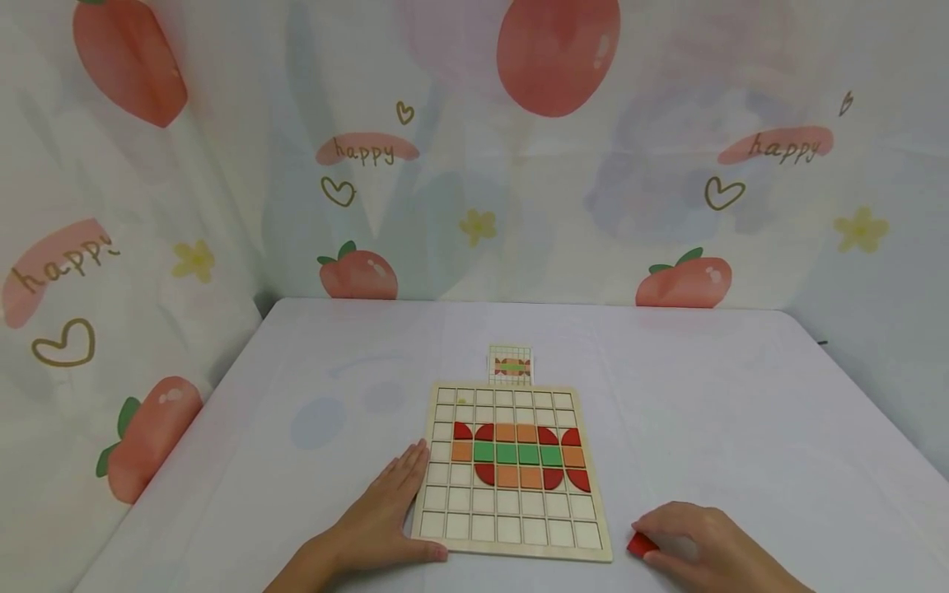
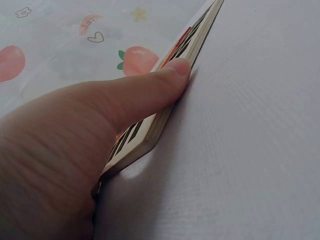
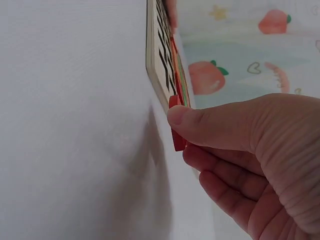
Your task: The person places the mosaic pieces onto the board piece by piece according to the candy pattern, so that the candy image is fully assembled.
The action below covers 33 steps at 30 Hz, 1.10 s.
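A square wooden grid board (image 1: 530,551) lies on the table, with orange squares (image 1: 516,433), green squares (image 1: 517,454) and red curved tiles (image 1: 485,473) set in its middle rows. Under the leftmost orange square (image 1: 462,450) the cell shows bare wood. My left hand (image 1: 378,515) rests against the board's left side with straight fingers, its thumb (image 2: 170,80) lying over the near edge. Off the board's near right corner, my right hand (image 1: 700,539) pinches a red tile (image 3: 177,137) between thumb and fingers. The tile's full outline is partly hidden by the fingers.
A small pattern card (image 1: 511,366) with a similar coloured design touches or nearly touches the board's far edge. A white cloth covers the table (image 1: 704,395). Printed curtains (image 1: 549,181) stand behind and to the left.
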Available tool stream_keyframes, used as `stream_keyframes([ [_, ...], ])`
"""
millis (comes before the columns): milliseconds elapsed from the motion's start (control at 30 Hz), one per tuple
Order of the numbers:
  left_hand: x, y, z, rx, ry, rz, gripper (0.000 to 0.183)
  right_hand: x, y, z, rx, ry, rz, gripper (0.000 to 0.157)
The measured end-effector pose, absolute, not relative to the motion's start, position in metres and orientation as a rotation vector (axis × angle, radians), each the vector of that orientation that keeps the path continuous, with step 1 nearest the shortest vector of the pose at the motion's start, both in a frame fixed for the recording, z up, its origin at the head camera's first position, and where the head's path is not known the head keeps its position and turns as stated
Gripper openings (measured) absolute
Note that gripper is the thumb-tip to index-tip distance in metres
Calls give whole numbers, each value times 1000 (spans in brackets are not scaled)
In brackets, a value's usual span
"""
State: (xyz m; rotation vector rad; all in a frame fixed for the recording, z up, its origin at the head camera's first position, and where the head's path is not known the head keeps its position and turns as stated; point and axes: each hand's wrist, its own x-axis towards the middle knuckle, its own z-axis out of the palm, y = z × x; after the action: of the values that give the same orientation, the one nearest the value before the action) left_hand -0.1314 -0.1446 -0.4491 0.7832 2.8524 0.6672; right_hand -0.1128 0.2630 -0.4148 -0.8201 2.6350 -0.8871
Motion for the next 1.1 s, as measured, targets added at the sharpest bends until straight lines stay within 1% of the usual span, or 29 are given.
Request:
stream_keyframes([
  [100, -132, -145, -449, 788, 2857, 662, 117, -117, 254, -412, -1066, 2719, -897, 31],
  [233, -132, -145, -448, 791, 2858, 661, 118, -125, 243, -411, -1320, 2780, -926, 24],
  [500, -132, -145, -448, 790, 2867, 661, 118, -141, 219, -409, -1546, 2783, -967, 24],
  [733, -132, -145, -450, 793, 2869, 666, 117, -150, 201, -404, -1474, 2740, -974, 22],
  [867, -131, -145, -451, 788, 2873, 668, 118, -157, 192, -402, -1418, 2698, -982, 24],
  [1100, -131, -145, -450, 795, 2874, 661, 118, -167, 176, -401, -1487, 2683, -979, 24],
])
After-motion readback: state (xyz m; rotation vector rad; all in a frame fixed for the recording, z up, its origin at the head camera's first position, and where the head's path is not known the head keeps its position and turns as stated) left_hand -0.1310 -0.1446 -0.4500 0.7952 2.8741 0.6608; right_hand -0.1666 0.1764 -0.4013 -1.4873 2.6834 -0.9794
